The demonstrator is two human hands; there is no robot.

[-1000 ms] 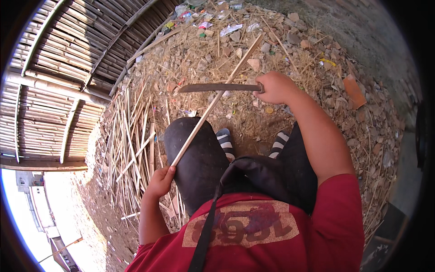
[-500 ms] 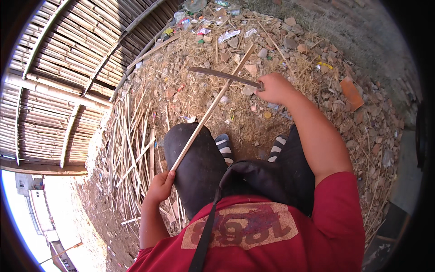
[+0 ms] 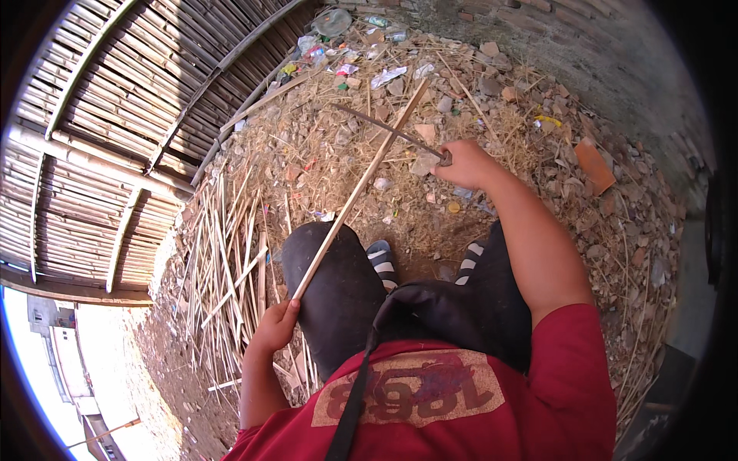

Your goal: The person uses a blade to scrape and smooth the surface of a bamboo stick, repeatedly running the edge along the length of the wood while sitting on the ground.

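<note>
The left hand is gripping the near end of the long pale bamboo strip, which is running toward 1 o'clock over the knee. The right hand is clamping the dark long-bladed knife across the strip. Judgement: keeping the blade angled away and the strip braced firmly is giving clean cuts.

The right hand hides the blade's handle.

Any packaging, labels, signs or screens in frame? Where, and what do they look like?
Crumpled white plastic wrapper: on the rubble, top centre, flat and torn.
Small colourful wrapper scraps: by the bamboo fence, top, blue, yellow and white.
Yellow wrapper scrap: on the straw, upper right, thin strip.
No signs or screens.
</note>
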